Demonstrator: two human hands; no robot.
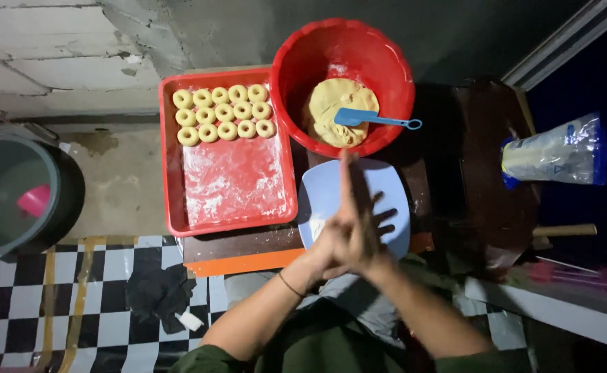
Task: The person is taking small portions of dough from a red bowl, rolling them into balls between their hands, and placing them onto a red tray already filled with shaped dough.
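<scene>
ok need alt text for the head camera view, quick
Seen from above, two hands pressed palm to palm, left hand against right hand, over a pale blue plate. Beyond sit a red tray of dough rings and a red bowl of dough.

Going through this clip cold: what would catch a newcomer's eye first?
Probably the red bowl at top centre, holding yellow dough and a blue scoop. Left of it, a floured red tray carries three rows of dough rings along its far end. In front, the left hand and right hand press together over a pale blue plate.
</scene>
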